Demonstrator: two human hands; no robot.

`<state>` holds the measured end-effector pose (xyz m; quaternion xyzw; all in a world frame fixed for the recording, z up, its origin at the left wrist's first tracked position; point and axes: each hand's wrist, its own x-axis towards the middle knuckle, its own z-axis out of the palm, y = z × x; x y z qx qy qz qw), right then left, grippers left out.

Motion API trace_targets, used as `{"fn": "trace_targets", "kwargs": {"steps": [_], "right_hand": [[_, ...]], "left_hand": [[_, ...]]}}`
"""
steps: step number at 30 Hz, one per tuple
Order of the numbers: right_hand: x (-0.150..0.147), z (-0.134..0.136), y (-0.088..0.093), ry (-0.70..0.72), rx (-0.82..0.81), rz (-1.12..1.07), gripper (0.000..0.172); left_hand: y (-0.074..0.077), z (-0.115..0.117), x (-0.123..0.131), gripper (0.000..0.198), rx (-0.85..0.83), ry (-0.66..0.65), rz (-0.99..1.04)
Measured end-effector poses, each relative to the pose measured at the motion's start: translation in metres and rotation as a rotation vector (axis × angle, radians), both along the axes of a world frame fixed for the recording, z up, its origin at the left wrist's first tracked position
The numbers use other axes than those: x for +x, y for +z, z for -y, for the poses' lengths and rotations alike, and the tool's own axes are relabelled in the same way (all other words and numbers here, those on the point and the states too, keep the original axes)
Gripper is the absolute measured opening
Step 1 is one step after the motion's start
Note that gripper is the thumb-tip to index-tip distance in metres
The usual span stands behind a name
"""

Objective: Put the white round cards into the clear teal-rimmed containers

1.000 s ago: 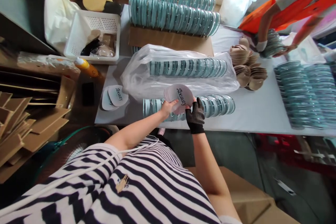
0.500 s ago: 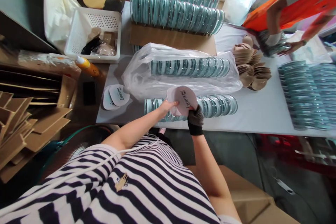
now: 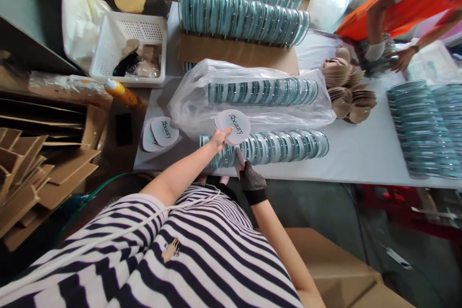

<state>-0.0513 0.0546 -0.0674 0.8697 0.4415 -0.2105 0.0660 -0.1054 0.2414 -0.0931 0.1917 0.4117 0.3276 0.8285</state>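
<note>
My left hand pinches a thin stack of pale oval labels printed with black script, held above a row of teal round tins lying on their edges near the table's front. My right hand, in a dark dotted fingerless glove, sits lower at the table edge, fingertips touching the left part of that tin row; whether it grips a tin is unclear. More oval labels lie on the table's left corner.
A clear plastic bag holds another tin row. Further tin rows stand on cardboard at the back, stacks at right. Brown discs lie in a pile. White basket and cardboard sheets at left. A person in orange handles tins.
My left hand carried the labels left and slightly up. My right hand let go of them and dropped to the tin row at the table's edge.
</note>
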Motion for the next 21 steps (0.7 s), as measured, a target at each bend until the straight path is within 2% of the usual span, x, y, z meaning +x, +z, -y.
{"fn": "trace_targets", "kwargs": {"steps": [7, 10, 14, 17, 21], "right_hand": [[0.004, -0.022, 0.001, -0.092, -0.128, -0.077, 0.043], [0.003, -0.029, 0.002, -0.106, -0.106, -0.103, 0.038], [0.008, -0.023, 0.001, -0.143, -0.014, -0.087, 0.034], [0.01, -0.024, -0.006, -0.145, 0.043, -0.085, 0.031], [0.009, -0.037, -0.025, -0.099, 0.066, -0.075, 0.032]], "left_hand": [[-0.001, 0.001, 0.001, 0.048, 0.042, 0.0, 0.039], [-0.001, 0.002, 0.001, 0.048, 0.062, 0.001, 0.06], [-0.002, 0.003, -0.001, 0.048, 0.057, 0.007, 0.054], [-0.002, 0.004, -0.001, 0.048, 0.064, 0.007, 0.068], [-0.002, 0.003, -0.001, 0.047, 0.057, 0.019, 0.078]]}}
